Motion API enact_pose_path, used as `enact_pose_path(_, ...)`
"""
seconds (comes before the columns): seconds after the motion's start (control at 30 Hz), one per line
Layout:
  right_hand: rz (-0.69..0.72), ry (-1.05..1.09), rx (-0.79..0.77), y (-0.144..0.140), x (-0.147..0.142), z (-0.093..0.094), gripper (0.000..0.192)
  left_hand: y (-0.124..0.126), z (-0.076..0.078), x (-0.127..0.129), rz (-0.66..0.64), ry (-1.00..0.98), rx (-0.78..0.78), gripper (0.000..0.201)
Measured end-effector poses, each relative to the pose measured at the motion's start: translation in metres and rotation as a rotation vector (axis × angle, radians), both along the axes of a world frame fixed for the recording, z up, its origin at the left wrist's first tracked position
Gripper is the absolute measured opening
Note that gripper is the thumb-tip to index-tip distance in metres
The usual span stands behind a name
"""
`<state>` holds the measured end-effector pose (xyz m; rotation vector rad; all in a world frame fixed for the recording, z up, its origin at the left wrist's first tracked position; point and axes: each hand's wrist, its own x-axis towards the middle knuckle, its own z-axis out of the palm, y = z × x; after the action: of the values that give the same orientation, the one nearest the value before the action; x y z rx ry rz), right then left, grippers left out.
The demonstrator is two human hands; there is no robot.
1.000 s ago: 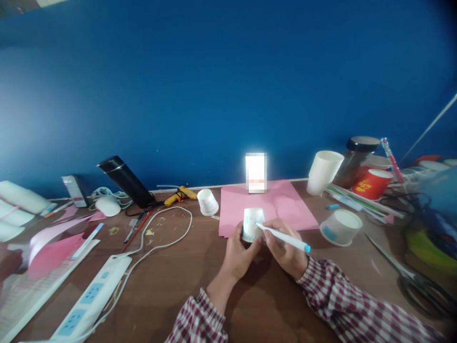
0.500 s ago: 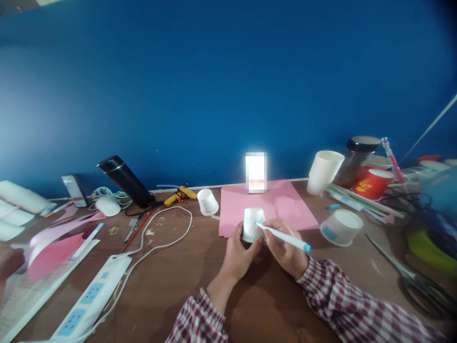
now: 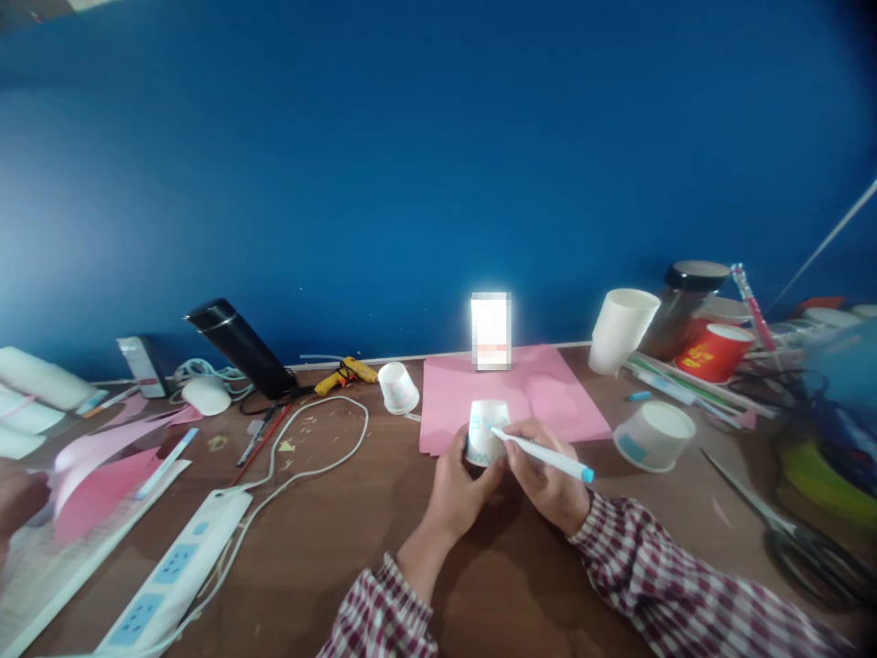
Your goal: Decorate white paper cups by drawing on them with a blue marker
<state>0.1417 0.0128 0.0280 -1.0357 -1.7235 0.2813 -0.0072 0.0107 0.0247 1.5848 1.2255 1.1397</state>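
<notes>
A small white paper cup, turned upside down with blue marks on its side, is gripped near its lower edge by my left hand. My right hand is closed around a white marker with a light-blue end. The marker's blue tip touches the cup's side or is very close to it. Behind the cup lie pink paper sheets, with a bright upright screen, blurred out, standing on them. A blue pen cap rests on the table to the right.
Left are a power strip, a white cord, a yellow glue gun, a black bottle and another person's hand. Another cup stands behind. Right are stacked cups, a larger cup, a red cup and scissors.
More blue shows on the cup's upper side near the marker tip, and the cup has shifted or turned slightly. Both hands keep nearly the same place.
</notes>
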Motion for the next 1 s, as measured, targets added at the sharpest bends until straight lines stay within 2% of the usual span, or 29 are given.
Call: enact_pose_path(1.0,-0.020,-0.016,0.015,-0.0016,-0.0016,0.0042,0.010,-0.0005,0.0029,0.0010,-0.005,0.005,-0.014,0.043)
